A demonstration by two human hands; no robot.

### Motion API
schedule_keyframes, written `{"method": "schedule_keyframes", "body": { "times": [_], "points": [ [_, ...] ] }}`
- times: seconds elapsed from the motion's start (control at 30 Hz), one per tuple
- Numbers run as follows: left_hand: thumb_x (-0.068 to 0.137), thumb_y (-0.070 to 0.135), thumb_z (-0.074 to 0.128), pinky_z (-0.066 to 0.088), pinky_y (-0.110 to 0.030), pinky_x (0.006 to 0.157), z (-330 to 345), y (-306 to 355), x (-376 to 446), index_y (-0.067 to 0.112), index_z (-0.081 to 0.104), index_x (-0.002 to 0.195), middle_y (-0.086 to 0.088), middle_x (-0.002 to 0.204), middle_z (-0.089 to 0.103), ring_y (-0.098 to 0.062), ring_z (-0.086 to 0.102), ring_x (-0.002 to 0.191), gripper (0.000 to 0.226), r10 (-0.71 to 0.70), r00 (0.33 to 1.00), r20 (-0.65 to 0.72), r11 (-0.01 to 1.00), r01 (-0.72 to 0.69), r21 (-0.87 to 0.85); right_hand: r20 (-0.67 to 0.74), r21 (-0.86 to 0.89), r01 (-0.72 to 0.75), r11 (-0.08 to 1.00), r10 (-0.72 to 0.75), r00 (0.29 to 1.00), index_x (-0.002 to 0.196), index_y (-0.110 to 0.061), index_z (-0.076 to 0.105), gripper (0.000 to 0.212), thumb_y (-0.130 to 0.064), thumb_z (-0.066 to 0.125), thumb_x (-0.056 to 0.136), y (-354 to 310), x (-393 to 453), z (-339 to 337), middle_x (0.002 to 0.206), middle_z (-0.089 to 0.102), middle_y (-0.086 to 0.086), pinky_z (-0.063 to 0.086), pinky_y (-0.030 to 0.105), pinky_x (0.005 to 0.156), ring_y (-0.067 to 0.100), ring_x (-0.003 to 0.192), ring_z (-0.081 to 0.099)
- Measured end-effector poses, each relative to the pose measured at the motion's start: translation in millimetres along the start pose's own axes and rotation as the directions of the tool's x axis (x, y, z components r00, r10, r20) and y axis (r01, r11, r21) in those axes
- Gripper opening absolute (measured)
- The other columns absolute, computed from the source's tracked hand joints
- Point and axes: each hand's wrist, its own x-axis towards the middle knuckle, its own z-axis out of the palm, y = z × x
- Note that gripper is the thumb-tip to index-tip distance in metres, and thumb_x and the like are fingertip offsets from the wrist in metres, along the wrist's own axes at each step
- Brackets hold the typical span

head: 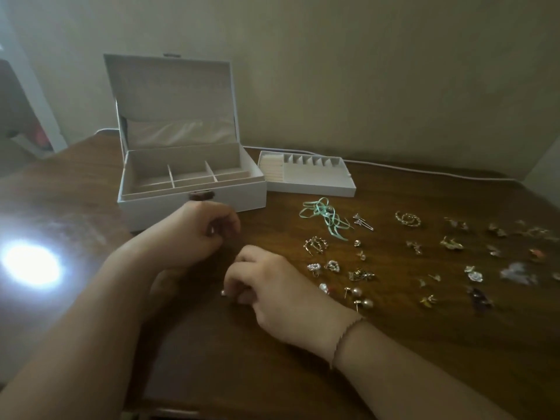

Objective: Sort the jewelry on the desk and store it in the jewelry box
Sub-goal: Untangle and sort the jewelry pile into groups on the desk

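A white jewelry box (194, 195) stands open at the back left of the wooden desk (394, 344), its divided compartments bare. Its removable tray (312, 184) sits just right of it. Several earrings lie spread over the right half of the desk, among them pearl studs (359, 297), a gold hoop pair (407, 219) and a mint ribbon piece (324, 215). My left hand (197, 234) hovers in front of the box with its fingers curled, pinching something small. My right hand (266, 280) rests on the desk and pinches a small pearl earring (223, 293) at its fingertips.
A white cable (424, 169) runs along the wall behind the tray. A bright glare spot (31, 265) shines on the desk at the left. The desk's front edge is near the bottom of the view.
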Motion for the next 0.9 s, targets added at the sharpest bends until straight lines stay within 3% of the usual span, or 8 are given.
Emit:
{"method": "schedule_keyframes", "body": {
  "times": [0.2,0.33,0.43,0.5,0.57,0.7,0.8,0.9],
  "points": [
    [0.080,-0.010,0.061,0.048,-0.017,0.065,7.6,-2.3,3.0,0.038,0.063,0.092,0.015,0.089,0.064,0.003,0.060,0.080,0.049,0.023,0.999,-0.022,1.000,-0.023,0.001,-0.143,0.076,-0.009,0.997,0.020,0.990,0.096,-0.019,0.071,0.019,-0.004,0.064,0.088,15.2,-3.7,-6.1,0.103,0.056,-0.006,0.051,0.019,0.078,0.007,0.091,0.055],
    [0.079,-0.015,0.057,0.054,-0.025,0.071,10.8,-4.5,4.4,0.039,0.065,0.090,0.014,0.088,0.066,-0.003,0.063,0.084,0.056,0.019,0.998,-0.064,0.999,-0.021,-0.033,-0.297,0.463,-0.050,0.885,0.208,0.932,0.086,-0.021,0.073,0.017,-0.005,0.071,0.082,30.0,-7.8,-31.4,0.091,0.065,-0.005,0.057,0.025,0.079,0.009,0.085,0.063],
    [0.081,-0.016,0.055,0.053,-0.026,0.072,12.8,-4.3,4.8,0.039,0.065,0.090,0.011,0.091,0.065,-0.008,0.063,0.086,0.057,0.001,0.999,-0.043,0.999,-0.003,-0.041,-0.328,0.920,0.193,0.340,0.406,0.853,0.080,-0.008,0.067,0.020,0.011,0.060,0.082,52.0,-19.6,-68.9,0.083,0.063,0.010,0.058,0.030,0.071,0.022,0.075,0.063],
    [0.083,-0.014,0.056,0.056,-0.030,0.074,14.0,-6.0,5.2,0.040,0.065,0.091,0.010,0.092,0.065,-0.010,0.064,0.086,0.055,-0.013,1.000,-0.024,0.999,0.012,-0.035,-0.305,0.896,0.429,-0.111,0.548,0.779,0.075,-0.005,0.059,0.020,0.013,0.051,0.076,72.8,-32.7,-95.1,0.075,0.057,0.012,0.053,0.025,0.060,0.020,0.067,0.057],
    [0.084,-0.012,0.058,0.057,-0.034,0.075,15.2,-8.2,5.9,0.040,0.066,0.090,0.009,0.091,0.065,-0.013,0.064,0.084,0.053,-0.024,1.000,-0.016,0.999,0.024,-0.031,-0.290,0.658,0.661,-0.361,0.689,0.664,0.075,-0.006,0.053,0.016,0.006,0.042,0.074,94.5,-48.0,-115.1,0.073,0.052,0.011,0.046,0.023,0.054,0.020,0.060,0.052],
    [0.083,-0.013,0.058,0.056,-0.034,0.073,15.5,-10.9,7.9,0.041,0.067,0.089,0.011,0.086,0.066,-0.013,0.064,0.081,0.054,-0.022,1.000,-0.012,1.000,0.021,-0.016,-0.119,0.383,0.845,-0.374,0.887,0.447,0.080,-0.008,0.055,0.036,-0.021,0.026,0.095,125.3,-69.0,-127.3,0.072,0.054,0.011,0.039,0.021,0.051,0.020,0.056,0.051],
    [0.083,-0.012,0.061,0.053,-0.030,0.072,16.2,-15.4,9.2,0.042,0.068,0.087,0.013,0.083,0.067,-0.010,0.064,0.079,0.055,-0.034,0.999,-0.025,0.999,0.034,-0.002,-0.022,0.392,0.809,-0.439,0.874,0.485,0.080,-0.010,0.057,0.042,-0.024,0.023,0.099,144.0,-81.9,-129.2,0.069,0.056,0.009,0.035,0.015,0.042,0.014,0.052,0.049],
    [0.083,-0.011,0.061,0.049,-0.026,0.068,18.1,-19.7,10.0,0.044,0.068,0.087,0.017,0.084,0.067,0.000,0.062,0.077,0.056,-0.052,0.998,-0.019,0.999,0.051,-0.008,-0.075,0.704,0.617,-0.351,0.828,0.556,0.080,-0.014,0.057,0.029,-0.024,0.040,0.101,168.3,-110.2,-143.2,0.064,0.054,-0.001,0.025,0.012,0.035,0.004,0.043,0.042]
  ]
}}
